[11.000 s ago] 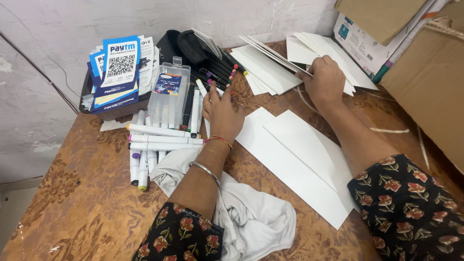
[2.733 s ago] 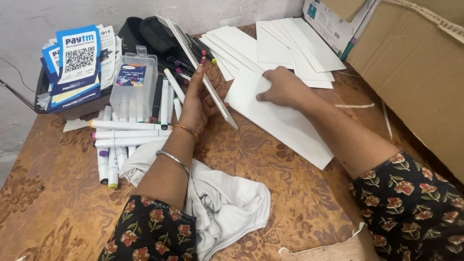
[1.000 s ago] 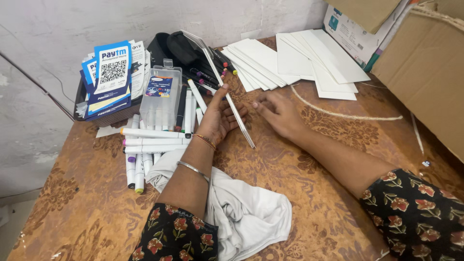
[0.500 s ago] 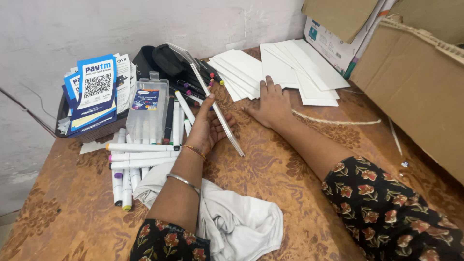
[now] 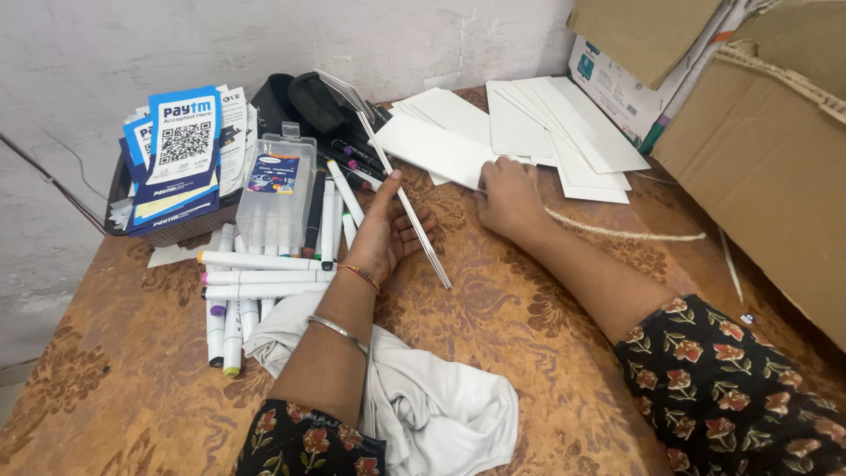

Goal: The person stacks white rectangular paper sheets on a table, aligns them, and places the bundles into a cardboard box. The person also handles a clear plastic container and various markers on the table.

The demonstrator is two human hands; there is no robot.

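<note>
Left hand (image 5: 386, 231): held palm up, fingers curled round a thin stack of white cards (image 5: 407, 199) gripped on edge; the thumb is pressed against the near face.
Stack of white cards: flat, stiff and smooth-edged, seen almost edge-on as a long narrow strip; it runs from above the grip, past the fingers, to a low end below and to the right of the grip.
Right hand (image 5: 508, 197): laid palm down just right of the grip, fingers spread and pressed on the edge of a loose white sheet (image 5: 436, 148); nothing is pinched.
White sheets (image 5: 564, 132): matt, rectangular, fanned in overlapping layers above and to the right of the grip.
Markers (image 5: 264, 262): white plastic barrels with coloured caps, laid in rows and crossed just left of the grip.
Clear plastic case (image 5: 275, 196): ribbed, translucent, boxy, left of the grip.
White cloth (image 5: 432, 405): soft and crumpled, below the grip under the left forearm.
Twine (image 5: 617, 233): pale, twisted, stretched out to the right of the right hand.
Table (image 5: 529, 353): glossy brown surface with a floral pattern.
Cardboard box (image 5: 767, 159): rough, corrugated, far right, cut off by the frame.
Hard to make out: how many cards the stack holds; the left fingertips are partly hidden behind it.
</note>
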